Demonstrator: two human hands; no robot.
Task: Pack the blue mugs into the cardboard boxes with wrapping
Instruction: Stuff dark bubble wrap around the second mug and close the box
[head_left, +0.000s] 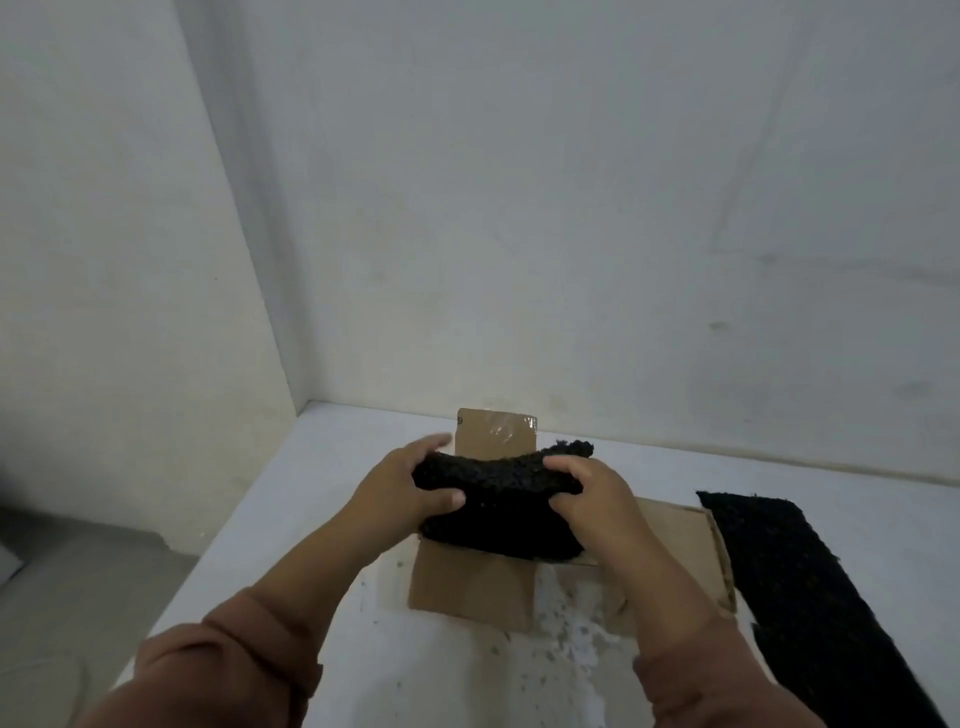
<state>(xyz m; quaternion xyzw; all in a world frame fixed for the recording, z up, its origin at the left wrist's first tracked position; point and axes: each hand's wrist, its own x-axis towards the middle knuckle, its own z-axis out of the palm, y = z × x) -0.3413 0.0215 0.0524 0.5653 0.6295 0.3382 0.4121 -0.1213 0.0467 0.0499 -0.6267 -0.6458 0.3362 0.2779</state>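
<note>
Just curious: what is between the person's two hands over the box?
In the head view, a bundle of black wrapping spans from left hand to right hand, over the cardboard box. No mug shows.

You work in a bare, dim packing corner, not a furnished room: plain white walls (519, 208) meet at a white table (322, 467) strewn with dark crumbs. An opened box (467, 587) and a foam strip (810, 597) lie on it; which kind of building it is, you cannot tell.

bundle (498, 506) blocks the box (470, 587) mouth; black strip (810, 587) lies right; left table (291, 499) bare.
</note>
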